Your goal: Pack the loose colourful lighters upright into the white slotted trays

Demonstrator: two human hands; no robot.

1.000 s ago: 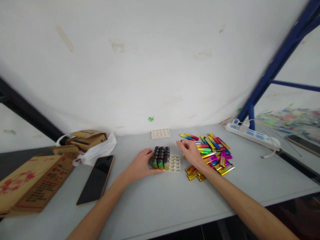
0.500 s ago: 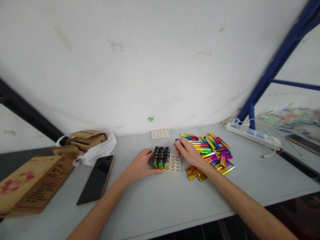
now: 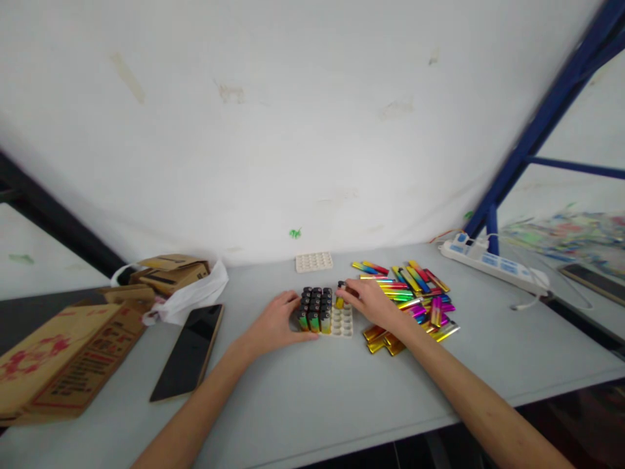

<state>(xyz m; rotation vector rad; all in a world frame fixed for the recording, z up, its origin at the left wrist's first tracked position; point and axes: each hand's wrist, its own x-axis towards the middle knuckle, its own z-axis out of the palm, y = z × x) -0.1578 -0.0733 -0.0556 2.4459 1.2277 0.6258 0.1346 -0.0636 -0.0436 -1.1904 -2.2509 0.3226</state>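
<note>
One pale grey table (image 3: 303, 391) carries everything. Far L: flat brown cardboard box (image 3: 63, 358), then black phone (image 3: 188, 348). R of centre: heap of rainbow metallic lighters (image 3: 415, 296). Centre: white plastic socket tray (image 3: 343, 320), L part filled w/ upright black-topped lighters (image 3: 315, 306). Left hand (image 3: 273, 324) curls round the tray's L edge, gripping it. Right hand (image 3: 374, 303) pinches one yellow lighter (image 3: 340, 296) upright over the tray's far R sockets.

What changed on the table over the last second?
The right hand moved left from the pile of rainbow-coloured metallic lighters to the white plastic slotted tray, carrying one yellow-bodied lighter, now upright at the tray's far row. The left hand kept holding the tray's left side. The pile and the black phone stayed put.
</note>
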